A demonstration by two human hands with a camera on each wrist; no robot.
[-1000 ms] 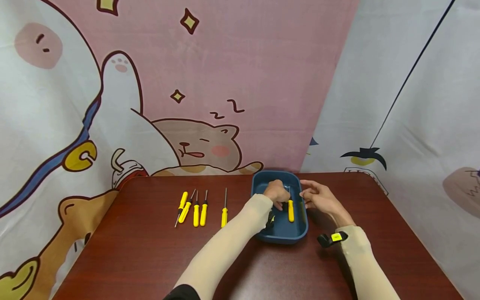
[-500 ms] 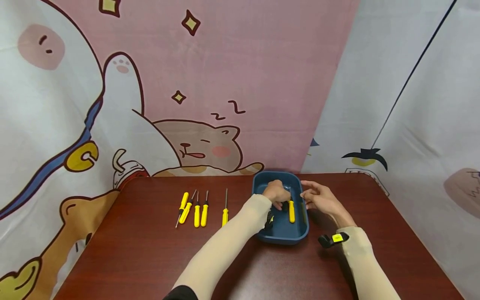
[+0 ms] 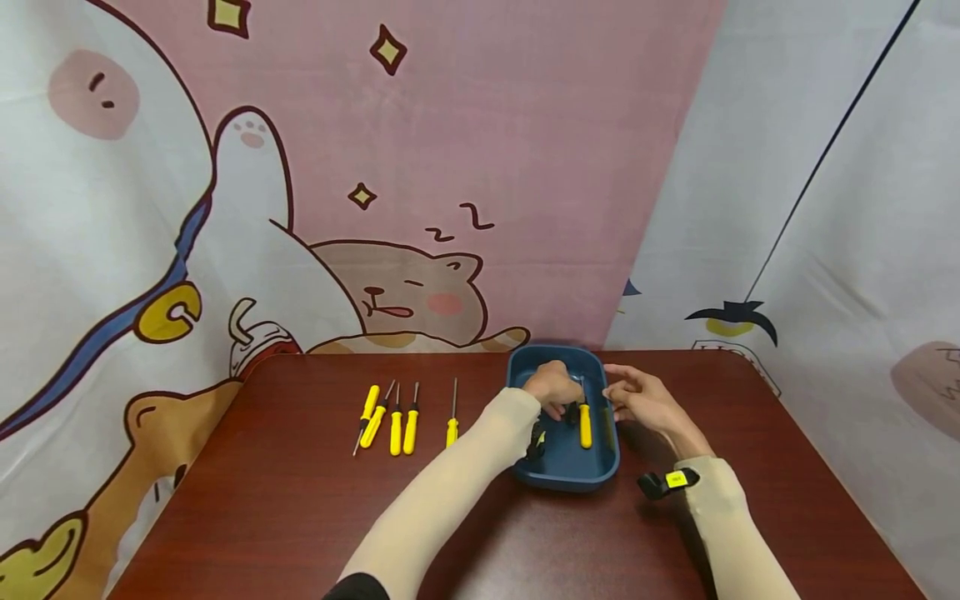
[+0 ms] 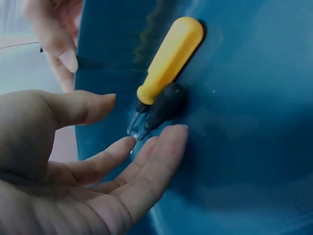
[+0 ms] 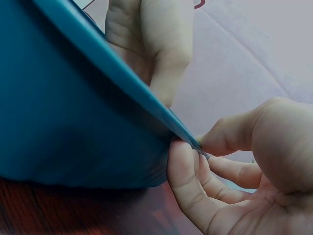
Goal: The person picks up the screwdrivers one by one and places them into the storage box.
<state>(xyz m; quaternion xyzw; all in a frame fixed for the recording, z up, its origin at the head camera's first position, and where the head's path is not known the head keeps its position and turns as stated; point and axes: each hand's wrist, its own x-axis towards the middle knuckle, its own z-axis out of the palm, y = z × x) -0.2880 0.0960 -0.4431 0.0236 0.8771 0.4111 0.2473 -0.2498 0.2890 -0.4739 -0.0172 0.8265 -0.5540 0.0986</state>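
My left hand reaches into a blue tray, thumb apart from loosely bent fingers and nothing gripped between them. In the left wrist view its fingertips are close to the tips of two screwdrivers lying side by side in the tray. One is a yellow-handled screwdriver; the other is a shorter black-handled screwdriver. From the head view the left hand mostly hides the black one. On the tray's right side, my right hand pinches the rim, thumb on one face and fingers against the outer wall.
Left of the tray, several yellow-handled screwdrivers lie in a loose row on the dark red-brown table. Another screwdriver lies nearer the tray, partly covered by the left sleeve. A cartoon-printed cloth hangs behind the table's back edge.
Only the head view has shifted slightly. Both hands, the tray and the screwdrivers keep their places relative to each other.
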